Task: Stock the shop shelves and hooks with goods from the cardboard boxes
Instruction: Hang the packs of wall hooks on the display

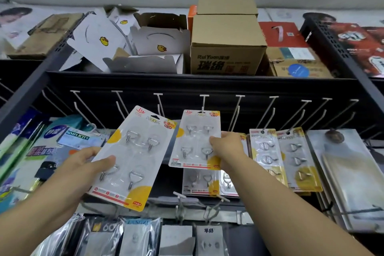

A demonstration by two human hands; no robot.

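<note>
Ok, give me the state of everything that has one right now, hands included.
Left hand: grips left pack.
Left pack: tilted, off any peg.
Right hand: pinches right pack.
Right pack: upright, top at peg; whether threaded on, cannot tell.
Peg: bare above the pack.
RuiYuan box: closed.
Duck boxes: opened, flaps loose.

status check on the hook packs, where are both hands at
Left hand grips one hook pack, tilted, off the pegs. Right hand pinches second pack at centre peg, hang hole at the tip. Nothing blocking the peg.
</note>
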